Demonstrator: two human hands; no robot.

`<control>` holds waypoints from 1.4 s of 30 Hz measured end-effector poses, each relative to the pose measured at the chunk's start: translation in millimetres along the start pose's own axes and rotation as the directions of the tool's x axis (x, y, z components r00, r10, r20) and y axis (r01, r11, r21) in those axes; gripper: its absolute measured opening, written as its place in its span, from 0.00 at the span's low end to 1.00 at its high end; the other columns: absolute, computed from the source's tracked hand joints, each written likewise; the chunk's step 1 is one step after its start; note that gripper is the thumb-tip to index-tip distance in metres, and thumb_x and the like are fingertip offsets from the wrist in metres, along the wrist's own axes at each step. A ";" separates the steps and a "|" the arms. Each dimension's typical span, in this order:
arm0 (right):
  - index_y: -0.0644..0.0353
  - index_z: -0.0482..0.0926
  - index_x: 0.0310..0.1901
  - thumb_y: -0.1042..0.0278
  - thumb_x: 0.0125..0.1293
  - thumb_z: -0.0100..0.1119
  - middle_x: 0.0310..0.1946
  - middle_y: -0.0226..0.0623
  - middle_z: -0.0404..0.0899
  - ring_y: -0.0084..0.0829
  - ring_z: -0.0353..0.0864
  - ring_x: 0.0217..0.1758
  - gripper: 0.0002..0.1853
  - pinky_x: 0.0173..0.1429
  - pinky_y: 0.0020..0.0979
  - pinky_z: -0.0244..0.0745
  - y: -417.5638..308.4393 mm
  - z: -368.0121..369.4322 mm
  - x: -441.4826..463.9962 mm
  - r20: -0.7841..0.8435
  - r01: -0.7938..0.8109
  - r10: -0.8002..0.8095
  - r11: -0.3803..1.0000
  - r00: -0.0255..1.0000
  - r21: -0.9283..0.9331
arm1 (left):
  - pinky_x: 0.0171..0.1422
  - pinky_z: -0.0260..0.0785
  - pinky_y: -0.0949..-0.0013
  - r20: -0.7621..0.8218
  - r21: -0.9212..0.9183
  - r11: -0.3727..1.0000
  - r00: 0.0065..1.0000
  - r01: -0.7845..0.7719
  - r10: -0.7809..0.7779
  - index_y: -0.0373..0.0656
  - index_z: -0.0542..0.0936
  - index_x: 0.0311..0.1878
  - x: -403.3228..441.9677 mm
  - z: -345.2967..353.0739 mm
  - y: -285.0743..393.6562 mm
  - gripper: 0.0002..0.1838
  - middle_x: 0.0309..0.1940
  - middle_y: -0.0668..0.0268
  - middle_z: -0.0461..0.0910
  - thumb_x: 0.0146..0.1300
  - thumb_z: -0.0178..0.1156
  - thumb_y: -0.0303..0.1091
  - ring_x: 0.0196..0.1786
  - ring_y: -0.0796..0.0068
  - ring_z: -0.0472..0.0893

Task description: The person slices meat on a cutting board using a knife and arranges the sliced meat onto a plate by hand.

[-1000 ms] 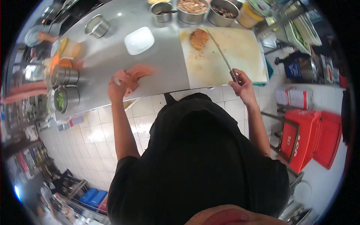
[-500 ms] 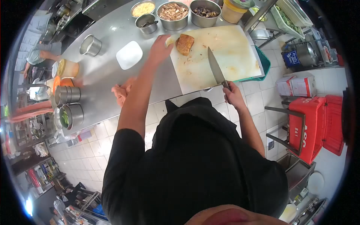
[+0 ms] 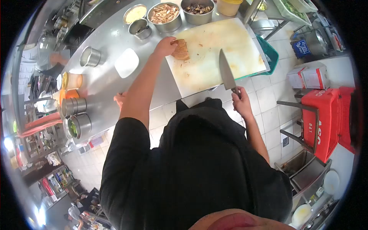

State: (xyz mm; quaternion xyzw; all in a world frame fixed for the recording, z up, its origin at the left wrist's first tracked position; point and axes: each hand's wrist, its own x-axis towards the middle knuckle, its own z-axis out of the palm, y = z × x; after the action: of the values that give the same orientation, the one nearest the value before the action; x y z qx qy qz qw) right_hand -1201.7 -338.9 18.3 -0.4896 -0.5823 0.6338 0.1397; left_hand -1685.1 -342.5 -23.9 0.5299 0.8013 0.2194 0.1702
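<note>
My left hand (image 3: 165, 47) reaches to the upper left corner of the white cutting board (image 3: 207, 73), its fingers closed on the edge of a browned piece of roast meat (image 3: 181, 50). The meat's layered side shows. Away from the meat, my right hand (image 3: 241, 102) grips the handle of a large kitchen knife (image 3: 227, 71). Its blade lies over the right part of the board, tip pointing away from me. Small crumbs and brown stains mark the board. A pinkish cloth (image 3: 120, 99) lies mostly hidden behind my left forearm.
A white square dish (image 3: 127, 63) is left of the board on the steel table (image 3: 103, 90). Metal bowls of sliced food (image 3: 165, 15) and dark pieces (image 3: 197, 11) line the back. A green bin (image 3: 270, 57) is right of the board, red crates (image 3: 322, 122) further right.
My left hand has moved onto the meat and closed on it; the meat has been turned to show its layered side. The knife in my right hand has swung slightly.
</note>
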 end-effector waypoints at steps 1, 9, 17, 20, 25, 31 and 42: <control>0.58 0.72 0.62 0.65 0.75 0.57 0.30 0.29 0.75 0.20 0.73 0.22 0.17 0.22 0.28 0.71 3.0 -2.6 0.7 -0.007 0.003 -0.003 0.999 1.000 0.035 | 0.65 0.76 0.56 0.022 -0.020 0.999 0.999 0.046 -0.046 0.40 0.81 0.63 -11.1 5.6 -5.2 0.24 0.53 0.53 0.86 0.67 0.64 0.41 0.58 0.53 0.85; 0.52 0.64 0.78 0.69 0.77 0.55 0.45 0.45 0.87 0.34 0.87 0.39 0.29 0.46 0.37 0.84 -24.5 25.1 35.4 -0.009 0.431 -0.444 0.874 0.896 -0.224 | 0.52 0.80 0.61 -0.060 -0.509 0.790 0.902 0.342 -0.429 0.35 0.79 0.56 -127.8 75.2 56.2 0.22 0.42 0.51 0.87 0.64 0.72 0.36 0.43 0.62 0.86; 0.47 0.65 0.79 0.73 0.76 0.58 0.53 0.56 0.86 0.49 0.88 0.55 0.32 0.59 0.40 0.81 -87.6 98.4 58.7 0.230 0.575 -0.531 0.700 0.816 -0.424 | 0.53 0.80 0.59 -0.257 -0.584 0.777 0.853 0.237 -0.454 0.34 0.78 0.63 -128.7 57.3 85.3 0.28 0.55 0.47 0.83 0.62 0.73 0.34 0.47 0.61 0.87; 0.47 0.65 0.79 0.69 0.74 0.58 0.42 0.56 0.85 0.56 0.86 0.45 0.33 0.51 0.49 0.81 -80.8 119.8 67.3 0.243 0.630 -0.590 0.646 0.770 -0.432 | 0.57 0.79 0.62 -0.349 -0.515 0.844 0.863 0.150 -0.366 0.39 0.80 0.63 -119.6 83.2 61.3 0.26 0.57 0.54 0.84 0.64 0.72 0.37 0.50 0.64 0.86; 0.48 0.63 0.79 0.69 0.72 0.57 0.35 0.58 0.84 0.60 0.85 0.40 0.34 0.47 0.55 0.80 -69.7 133.4 73.1 0.273 0.655 -0.612 0.577 0.742 -0.488 | 0.58 0.79 0.62 -0.267 -0.564 0.798 0.867 0.213 -0.420 0.39 0.81 0.62 -125.6 70.1 71.9 0.24 0.58 0.54 0.83 0.64 0.71 0.36 0.51 0.64 0.86; 0.52 0.56 0.80 0.66 0.74 0.54 0.36 0.60 0.85 0.61 0.86 0.40 0.35 0.48 0.58 0.80 -100.2 146.0 61.9 0.337 0.527 -0.431 0.469 0.837 -0.709 | 0.56 0.80 0.63 -0.271 -0.648 0.746 0.867 0.158 -0.418 0.38 0.81 0.59 -116.0 83.7 59.1 0.22 0.53 0.55 0.85 0.64 0.72 0.32 0.50 0.65 0.86; 0.56 0.57 0.81 0.66 0.73 0.54 0.33 0.61 0.85 0.61 0.86 0.39 0.36 0.48 0.59 0.79 -114.8 166.4 55.4 0.349 0.422 -0.252 0.361 0.903 -0.832 | 0.52 0.80 0.60 -0.259 -0.671 0.731 0.886 0.122 -0.385 0.41 0.82 0.56 -118.4 87.9 49.2 0.20 0.52 0.53 0.84 0.61 0.72 0.32 0.43 0.60 0.86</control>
State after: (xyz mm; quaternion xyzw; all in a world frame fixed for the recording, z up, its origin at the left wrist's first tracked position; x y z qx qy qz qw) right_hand -1403.9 -365.1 67.0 -0.3047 -0.9236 0.2245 -0.0603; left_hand -1557.5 -420.0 -67.3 0.2705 0.7615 0.5503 0.2097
